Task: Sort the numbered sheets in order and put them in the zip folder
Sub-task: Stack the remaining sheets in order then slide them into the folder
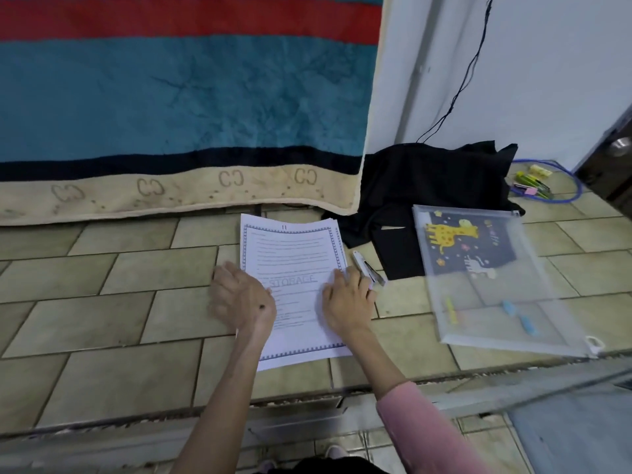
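A stack of white numbered sheets (290, 254) lies on the tiled floor in the middle of the view. The top sheet has a blue patterned border, the number 11 at its far edge and the word STORAGE. My left hand (241, 297) rests on the stack's left edge, fingers spread. Flat on the right side of the stack lies my right hand (347, 299), fingers apart. The clear zip folder (506, 302) lies on the floor to the right, apart from the sheets. Through it show a dark giraffe card and small coloured items.
A stapler (369, 268) lies just right of the sheets, by my right fingertips. Black cloth (427, 186) is heaped behind it. A striped blanket (178, 114) hangs at the back. Highlighters and a blue cable (537, 186) sit at far right near a dark door (612, 165).
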`<state>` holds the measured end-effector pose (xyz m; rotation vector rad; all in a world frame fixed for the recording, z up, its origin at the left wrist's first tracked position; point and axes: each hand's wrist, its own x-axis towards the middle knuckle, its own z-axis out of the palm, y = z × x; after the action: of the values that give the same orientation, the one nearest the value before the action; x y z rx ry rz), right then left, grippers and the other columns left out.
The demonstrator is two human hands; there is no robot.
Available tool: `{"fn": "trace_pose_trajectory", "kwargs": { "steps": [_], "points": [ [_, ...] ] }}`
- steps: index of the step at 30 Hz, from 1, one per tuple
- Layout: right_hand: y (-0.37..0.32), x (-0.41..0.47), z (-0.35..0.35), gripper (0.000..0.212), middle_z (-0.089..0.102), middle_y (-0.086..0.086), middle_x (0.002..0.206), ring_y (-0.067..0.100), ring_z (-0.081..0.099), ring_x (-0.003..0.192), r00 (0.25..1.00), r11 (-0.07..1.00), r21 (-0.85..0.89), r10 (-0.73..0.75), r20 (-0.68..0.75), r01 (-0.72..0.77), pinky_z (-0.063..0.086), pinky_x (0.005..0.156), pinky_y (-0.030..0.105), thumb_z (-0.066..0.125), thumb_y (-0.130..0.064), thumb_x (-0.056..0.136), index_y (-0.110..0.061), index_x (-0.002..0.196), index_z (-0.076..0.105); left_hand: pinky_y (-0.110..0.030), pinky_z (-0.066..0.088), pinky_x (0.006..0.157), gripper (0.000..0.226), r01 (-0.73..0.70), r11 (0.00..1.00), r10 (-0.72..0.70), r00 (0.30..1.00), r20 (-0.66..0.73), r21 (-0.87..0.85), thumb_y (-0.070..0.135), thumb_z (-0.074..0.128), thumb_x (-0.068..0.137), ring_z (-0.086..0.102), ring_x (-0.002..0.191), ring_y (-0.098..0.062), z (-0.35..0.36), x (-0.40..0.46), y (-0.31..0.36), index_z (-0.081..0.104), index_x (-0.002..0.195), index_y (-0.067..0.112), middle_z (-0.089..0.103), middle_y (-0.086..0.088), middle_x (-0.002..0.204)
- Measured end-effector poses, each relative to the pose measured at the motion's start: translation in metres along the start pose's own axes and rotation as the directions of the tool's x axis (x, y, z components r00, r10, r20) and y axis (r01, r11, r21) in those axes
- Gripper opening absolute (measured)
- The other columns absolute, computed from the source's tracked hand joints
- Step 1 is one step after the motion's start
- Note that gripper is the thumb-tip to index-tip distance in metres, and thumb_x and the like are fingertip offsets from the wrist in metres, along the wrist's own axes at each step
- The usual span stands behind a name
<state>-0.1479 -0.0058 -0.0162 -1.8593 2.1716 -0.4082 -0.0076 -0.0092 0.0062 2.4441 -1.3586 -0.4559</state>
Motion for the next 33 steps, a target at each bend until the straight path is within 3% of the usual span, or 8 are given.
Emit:
{"fn": "trace_pose_trajectory", "kwargs": {
  "steps": [4, 6, 10, 14, 21, 25, 28, 33],
  "points": [
    [0.049, 0.027, -0.054, 0.042, 0.041, 0.011, 0.137, 0.032, 0.033, 0.123, 0.956, 0.928, 0.351, 0.211, -0.205, -0.130, 0.029, 0.100, 0.042, 0.042, -0.025, 0.096, -0.015, 0.136, 0.043, -0.034, 0.030, 0.104, 0.060, -0.263, 0.903, 0.308, 0.948, 0.084, -0.340, 0.013, 0.049, 0.095, 0.026, 0.136, -0.030, 0.002, -0.019, 0.072, 0.017, 0.146, 0.005, 0.022, -0.016, 0.150],
    [0.100, 0.045, -0.085, 0.043, 0.040, 0.017, 0.138, 0.035, 0.030, 0.128, 0.875, 0.877, 0.354, 0.421, -0.239, -0.325, 0.028, 0.103, 0.044, 0.046, -0.020, 0.092, -0.013, 0.135, 0.045, -0.013, 0.044, 0.078, 0.053, -0.261, 0.839, 0.411, 0.879, 0.242, -0.478, 0.012, 0.050, 0.094, 0.058, 0.113, -0.012, 0.013, -0.035, 0.120, 0.028, 0.142, 0.004, 0.042, -0.012, 0.140],
    [0.203, 0.055, -0.127, 0.052, 0.029, 0.022, 0.144, 0.037, 0.022, 0.135, 0.653, 0.657, 0.275, 0.748, -0.120, -0.702, 0.022, 0.109, 0.046, 0.050, -0.019, 0.087, -0.011, 0.137, 0.039, -0.033, 0.048, 0.091, 0.053, -0.236, 0.880, 0.431, 0.762, 0.484, -0.412, 0.025, 0.058, 0.090, 0.053, 0.119, -0.030, 0.057, -0.062, 0.194, 0.040, 0.132, 0.000, 0.050, -0.015, 0.135],
    [0.249, 0.047, -0.130, 0.079, 0.008, 0.025, 0.154, 0.040, 0.006, 0.142, 0.582, 0.564, 0.179, 0.810, 0.068, -0.806, 0.011, 0.115, 0.052, 0.057, -0.046, 0.085, -0.010, 0.146, 0.020, -0.038, 0.041, 0.102, 0.052, -0.250, 0.913, 0.396, 0.733, 0.554, -0.321, 0.031, 0.057, 0.090, 0.045, 0.127, -0.032, 0.091, -0.078, 0.229, 0.046, 0.130, 0.000, 0.048, -0.015, 0.137],
    [0.263, 0.043, -0.135, 0.089, 0.032, 0.019, 0.142, 0.032, 0.025, 0.133, 0.584, 0.584, 0.110, 0.811, -0.038, -0.804, 0.024, 0.105, 0.047, 0.072, -0.061, 0.067, -0.008, 0.131, 0.040, -0.036, 0.039, 0.099, 0.052, -0.174, 0.939, 0.309, 0.803, 0.510, -0.296, 0.031, 0.057, 0.090, 0.043, 0.126, -0.033, 0.113, -0.081, 0.246, 0.044, 0.130, 0.001, 0.045, -0.016, 0.137],
    [0.280, 0.038, -0.145, 0.058, 0.048, 0.020, 0.133, 0.034, 0.044, 0.124, 0.528, 0.524, 0.334, 0.845, -0.085, -0.783, 0.032, 0.102, 0.046, 0.061, -0.048, 0.084, -0.003, 0.121, 0.055, -0.028, 0.043, 0.093, 0.039, -0.084, 0.877, 0.352, 0.783, 0.513, -0.473, 0.024, 0.060, 0.088, 0.052, 0.118, -0.029, 0.111, -0.076, 0.244, 0.054, 0.122, 0.005, 0.053, -0.014, 0.131],
    [0.277, 0.036, -0.159, 0.031, 0.064, 0.021, 0.110, 0.035, 0.062, 0.092, 0.656, 0.541, 0.583, 0.755, -0.018, -0.606, 0.051, 0.077, 0.033, 0.053, -0.029, 0.094, -0.001, 0.098, 0.065, -0.009, 0.043, 0.062, 0.020, -0.128, 0.749, 0.484, 0.776, 0.404, -0.650, 0.017, 0.056, 0.090, 0.059, 0.084, -0.015, 0.082, -0.070, 0.231, 0.052, 0.107, 0.008, 0.055, -0.007, 0.111],
    [0.205, 0.033, -0.159, 0.022, 0.059, 0.002, 0.072, 0.014, 0.055, 0.056, 0.900, 0.449, 0.783, 0.281, 0.333, -0.430, 0.044, 0.051, 0.022, 0.053, -0.015, 0.095, -0.017, 0.072, 0.052, -0.031, 0.050, 0.063, 0.027, -0.198, 0.640, 0.494, 0.846, 0.201, -0.742, 0.025, 0.057, 0.091, 0.057, 0.093, -0.023, 0.006, -0.020, 0.150, 0.051, 0.113, 0.010, 0.058, -0.006, 0.108]
  ]
}}
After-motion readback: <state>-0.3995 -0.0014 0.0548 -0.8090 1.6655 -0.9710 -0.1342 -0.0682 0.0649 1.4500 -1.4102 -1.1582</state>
